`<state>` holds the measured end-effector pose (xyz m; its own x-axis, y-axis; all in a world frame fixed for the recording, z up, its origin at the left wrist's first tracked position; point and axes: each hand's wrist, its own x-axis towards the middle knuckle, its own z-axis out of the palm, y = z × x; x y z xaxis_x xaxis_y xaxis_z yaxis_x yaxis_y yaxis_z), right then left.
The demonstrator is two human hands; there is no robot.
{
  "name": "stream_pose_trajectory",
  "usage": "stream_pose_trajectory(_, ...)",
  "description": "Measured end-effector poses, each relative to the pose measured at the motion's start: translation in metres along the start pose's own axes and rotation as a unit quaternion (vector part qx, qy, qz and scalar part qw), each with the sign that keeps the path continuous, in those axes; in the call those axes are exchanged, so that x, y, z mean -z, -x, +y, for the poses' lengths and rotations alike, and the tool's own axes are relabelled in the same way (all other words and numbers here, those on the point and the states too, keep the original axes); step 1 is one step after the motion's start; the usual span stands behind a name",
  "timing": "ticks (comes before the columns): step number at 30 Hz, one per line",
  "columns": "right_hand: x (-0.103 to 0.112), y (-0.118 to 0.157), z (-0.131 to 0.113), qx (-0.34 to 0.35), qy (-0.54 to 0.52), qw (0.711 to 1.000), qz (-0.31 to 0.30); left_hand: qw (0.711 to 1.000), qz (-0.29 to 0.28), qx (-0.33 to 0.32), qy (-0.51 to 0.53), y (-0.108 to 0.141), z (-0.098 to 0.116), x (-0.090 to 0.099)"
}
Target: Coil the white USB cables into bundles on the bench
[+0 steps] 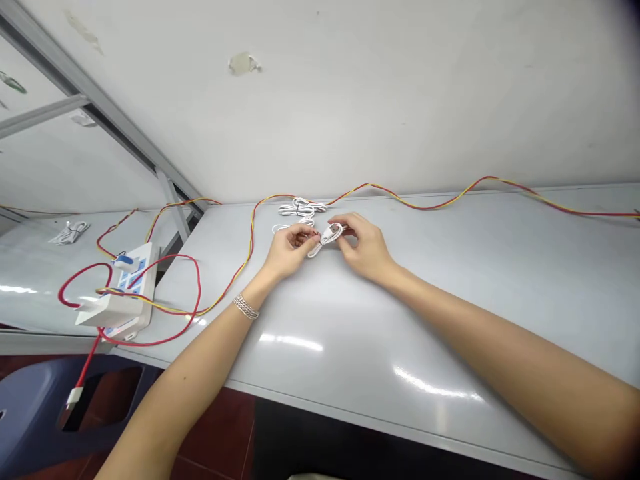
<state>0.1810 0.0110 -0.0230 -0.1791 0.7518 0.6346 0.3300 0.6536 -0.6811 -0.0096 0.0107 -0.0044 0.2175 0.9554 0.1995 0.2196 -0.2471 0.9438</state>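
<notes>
Cable (327, 241), white and wound into a small coil with a pale plug lying against it, hangs just above the bench (400, 320), near its middle, and I have it pinched in both hands. My left hand (291, 251) has its grip closed on the coil's lower left end, thumb and fingertips together near a dark tie. My right hand (364, 248) has its grip on the other end, thumb below and forefinger above. A silver bracelet (245, 307) circles the left wrist. Just behind, I see a white cable bundle (303, 208) resting near the wall (400, 87), with more white cord partly hidden by my left fingers. A twisted red and yellow wire (487, 178) runs along the bench's back edge and bends down towards a power strip (148, 257) at left. On that strip sit a blue and white plug (125, 262) and a white adapter (113, 311), and a red cord (199, 275) loops around it. Farther left lies another white bundle (71, 233). Below, I make out a blue chair (30, 393) and red floor tiles (220, 433).
</notes>
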Motion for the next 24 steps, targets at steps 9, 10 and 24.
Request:
stream_pose_trajectory(9,0.002,-0.001,-0.002,-0.04,-0.025,0.999,-0.005,0.99,-0.033,0.071,0.118,0.003,0.01,-0.002)
stream_pose_trajectory(10,0.002,-0.001,-0.002,-0.04,-0.028,0.999,-0.005,0.987,-0.036,0.078,0.137,0.003,0.009,-0.001)
stream_pose_trajectory(24,0.002,-0.003,-0.004,-0.114,-0.084,0.989,-0.031,0.997,-0.027,0.063,0.032,0.004,0.009,-0.002)
